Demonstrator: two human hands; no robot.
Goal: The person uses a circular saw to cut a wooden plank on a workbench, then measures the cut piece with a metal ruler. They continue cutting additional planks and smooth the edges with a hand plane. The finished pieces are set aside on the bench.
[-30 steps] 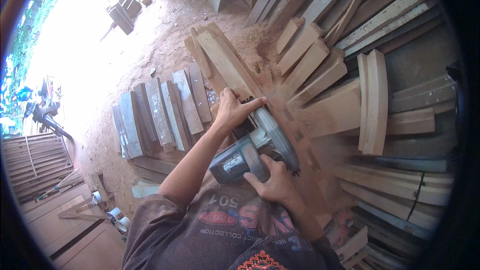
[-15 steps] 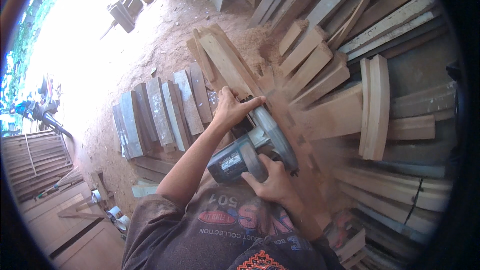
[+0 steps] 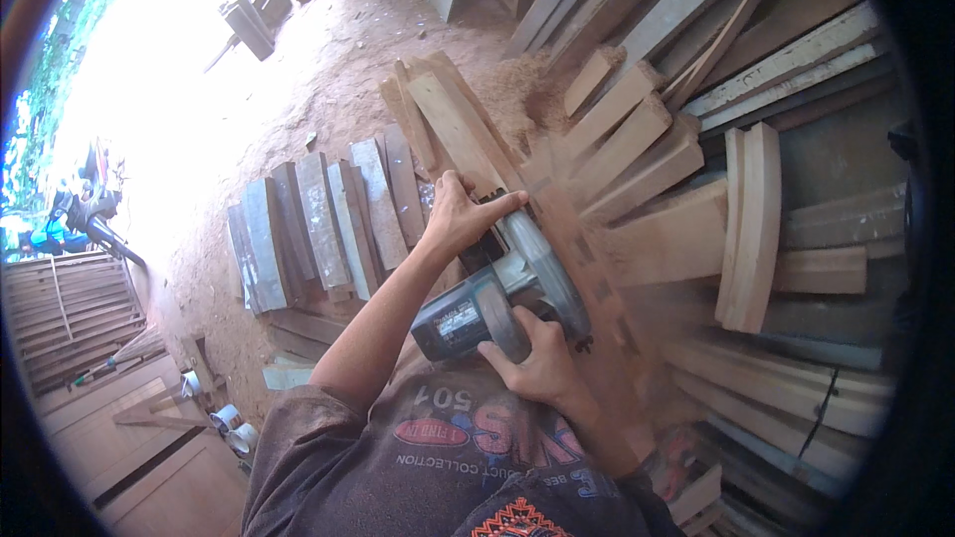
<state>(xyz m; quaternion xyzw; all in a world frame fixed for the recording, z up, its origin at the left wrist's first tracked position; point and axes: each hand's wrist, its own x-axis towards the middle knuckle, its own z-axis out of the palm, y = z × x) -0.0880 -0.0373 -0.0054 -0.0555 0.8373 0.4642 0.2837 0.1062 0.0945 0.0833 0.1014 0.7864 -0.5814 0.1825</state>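
Observation:
A teal and grey electric hand planer [image 3: 497,303] lies over the near part of a pale wooden board [image 3: 453,124]. My right hand [image 3: 542,353] is closed round its rear handle, thumb toward the motor housing. At the tool's front end, my left hand [image 3: 463,219] is closed on it, with the thumb stretched across the top. Some of the left fingers are hidden behind the hand. The board points away from me, beside a narrower wooden strip [image 3: 413,124]. The planer covers the board's near end.
Several grey-faced wood pieces [image 3: 318,219] lie in a row on the left. To the right are cut blocks [image 3: 622,149], curved pieces [image 3: 751,229] and stacked planks [image 3: 766,388]. Wood shavings [image 3: 522,89] cover the ground beyond. White cups [image 3: 227,419] stand at lower left.
The surroundings have shifted slightly in view as my head moved. Both hands keep their holds, and the planer shows almost no movement along the board.

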